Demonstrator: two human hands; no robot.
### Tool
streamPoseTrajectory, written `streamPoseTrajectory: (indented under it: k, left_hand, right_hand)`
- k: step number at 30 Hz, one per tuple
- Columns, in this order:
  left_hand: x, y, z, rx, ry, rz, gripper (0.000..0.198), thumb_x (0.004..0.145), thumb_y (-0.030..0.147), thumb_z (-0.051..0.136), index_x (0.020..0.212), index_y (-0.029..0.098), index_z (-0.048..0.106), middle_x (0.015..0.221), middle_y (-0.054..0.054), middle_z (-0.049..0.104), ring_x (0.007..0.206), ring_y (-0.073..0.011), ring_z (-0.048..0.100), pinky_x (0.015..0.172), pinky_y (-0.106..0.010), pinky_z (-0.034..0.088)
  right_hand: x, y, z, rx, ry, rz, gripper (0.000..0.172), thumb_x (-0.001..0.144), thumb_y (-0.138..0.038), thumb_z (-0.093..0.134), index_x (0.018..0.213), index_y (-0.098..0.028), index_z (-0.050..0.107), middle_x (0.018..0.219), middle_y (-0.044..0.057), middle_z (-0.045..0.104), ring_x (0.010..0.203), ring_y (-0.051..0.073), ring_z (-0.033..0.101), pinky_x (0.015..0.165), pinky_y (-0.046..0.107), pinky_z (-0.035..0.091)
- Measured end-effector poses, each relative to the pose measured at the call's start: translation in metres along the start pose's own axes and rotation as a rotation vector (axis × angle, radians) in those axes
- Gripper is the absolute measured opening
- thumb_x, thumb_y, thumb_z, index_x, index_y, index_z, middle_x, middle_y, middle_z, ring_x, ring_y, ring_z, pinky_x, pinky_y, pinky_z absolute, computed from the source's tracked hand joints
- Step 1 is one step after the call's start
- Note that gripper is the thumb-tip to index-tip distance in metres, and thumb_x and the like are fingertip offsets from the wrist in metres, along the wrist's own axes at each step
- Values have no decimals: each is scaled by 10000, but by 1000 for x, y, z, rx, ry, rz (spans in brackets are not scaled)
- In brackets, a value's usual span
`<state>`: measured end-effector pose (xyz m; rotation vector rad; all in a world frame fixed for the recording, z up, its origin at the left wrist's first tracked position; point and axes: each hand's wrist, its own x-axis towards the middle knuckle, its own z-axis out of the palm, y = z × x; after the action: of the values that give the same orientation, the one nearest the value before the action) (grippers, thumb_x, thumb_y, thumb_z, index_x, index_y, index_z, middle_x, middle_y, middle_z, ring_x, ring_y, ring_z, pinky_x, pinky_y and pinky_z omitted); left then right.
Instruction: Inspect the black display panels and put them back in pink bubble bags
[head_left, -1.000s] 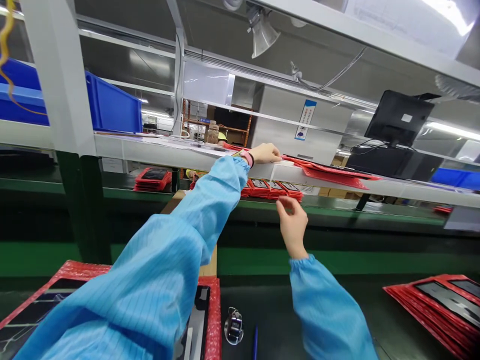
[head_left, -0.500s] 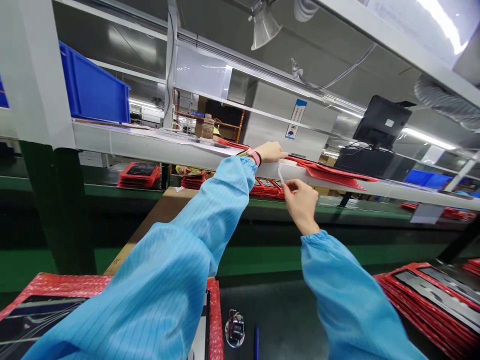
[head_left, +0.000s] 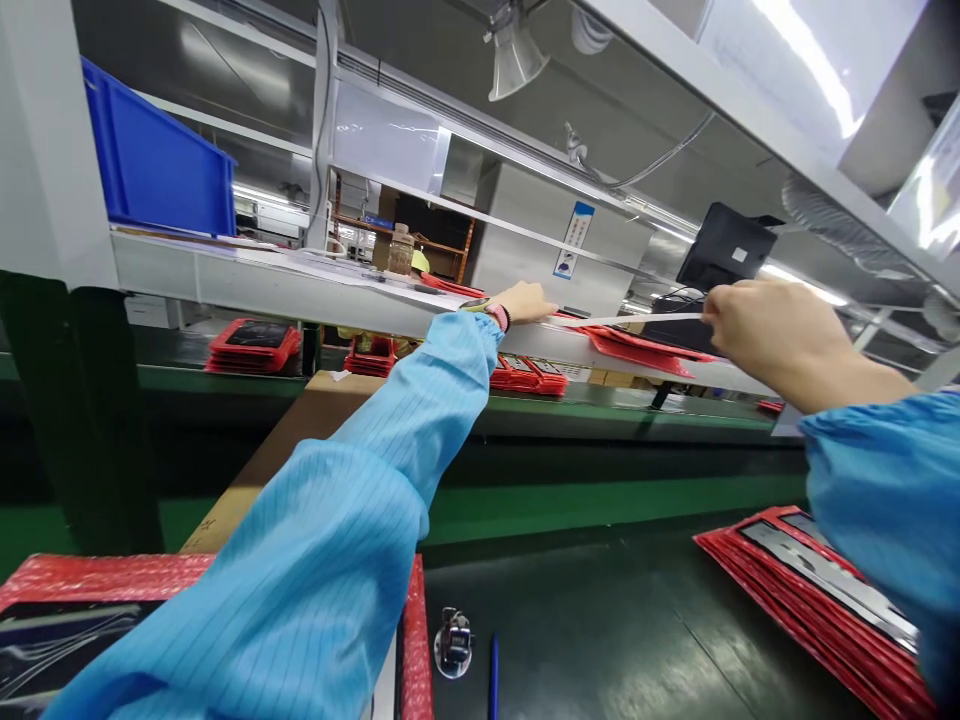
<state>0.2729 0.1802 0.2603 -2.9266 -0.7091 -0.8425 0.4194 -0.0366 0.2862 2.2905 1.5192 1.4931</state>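
A thin white strip runs almost level above the shelf. My right hand pinches its far right end between thumb and fingers. The strip's other end reaches my left hand, which rests on the white shelf with fingers closed. What lies under those fingers is hidden. Red bubble-wrap pouches lie on the shelf just behind and below the strip. On the dark bench below are a metal tally counter and a blue pen.
A stack of red pouches holding flat panels stands at right. A large red-wrapped panel lies front left, beside a cardboard box. A blue bin and a bottle stand on the shelf.
My right hand has moved right and up from beside my left hand, drawing the white strip out long. My left hand keeps its place on the shelf. The view has shifted slightly.
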Motion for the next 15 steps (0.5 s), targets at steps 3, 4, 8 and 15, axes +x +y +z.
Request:
streamPoseTrajectory:
  k: [3,4,8,15]
  left_hand:
    - [-6,3,1,24,28,78,404,858,526,552,817,154,707,814,-102,700,785,-240,655,664,-326,446]
    - [-8,4,1,38,42,110,391,840,524,570,809,160,710,795,-97,701,768,-242,651,642,-321,425]
    - [-16,9,-7,105,109,213,324,886,408,512,818,162,712,766,-86,701,726,-214,627,620,-305,381]
    - [-40,4,-47,233,194,343,172,852,185,521,887,184,689,684,-45,661,665,-177,611,640,-293,383]
  right_hand:
    - [-11,22,-5,-7,-30,55,159,824,-52,593,903,-13,726,844,233,708,771,249,623,577,343,288]
    - [-14,25,-6,-2,-28,63,175,843,-67,580,928,-27,728,861,217,713,776,241,629,579,341,294]
    - [-20,29,-12,34,29,48,348,960,-213,436,1084,-12,692,932,186,712,890,227,639,627,349,333]
    - [-47,67,-17,83,150,60,1226,616,-745,-144,949,45,733,868,210,700,900,249,667,616,414,370]
